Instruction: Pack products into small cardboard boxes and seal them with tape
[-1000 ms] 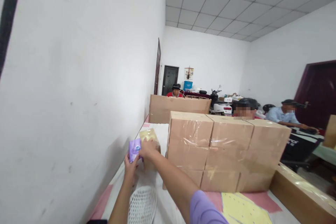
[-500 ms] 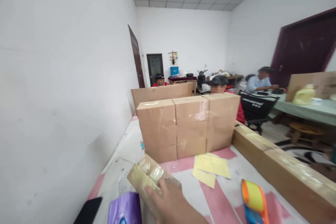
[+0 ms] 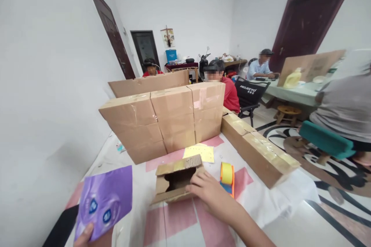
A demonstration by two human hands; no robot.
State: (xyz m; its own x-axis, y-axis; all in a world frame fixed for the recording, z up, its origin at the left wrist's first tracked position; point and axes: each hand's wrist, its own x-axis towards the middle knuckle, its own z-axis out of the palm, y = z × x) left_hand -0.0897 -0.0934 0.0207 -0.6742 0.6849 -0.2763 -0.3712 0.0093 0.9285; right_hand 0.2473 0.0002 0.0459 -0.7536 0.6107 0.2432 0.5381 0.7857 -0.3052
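Observation:
My left hand (image 3: 87, 237) shows only at the bottom edge, its thumb pinching the lower corner of a flat purple packet (image 3: 104, 200) held up over the table. My right hand (image 3: 210, 193) rests its fingers on the right side of a small open cardboard box (image 3: 175, 179) that lies on its side on the table, its opening facing me. The box looks empty inside. A tape dispenser with a yellow roll (image 3: 227, 177) stands just right of my right hand.
A wall of taped cardboard boxes (image 3: 165, 117) crosses the table behind the small box, a long low box (image 3: 257, 148) runs along the right edge. Yellow paper (image 3: 203, 152) lies between. A black object (image 3: 62, 227) sits bottom left. Several people sit beyond.
The view has swung right and down. The small box has come from the back left, down onto the table in front of me. The purple packet has moved left and now shows its whole face.

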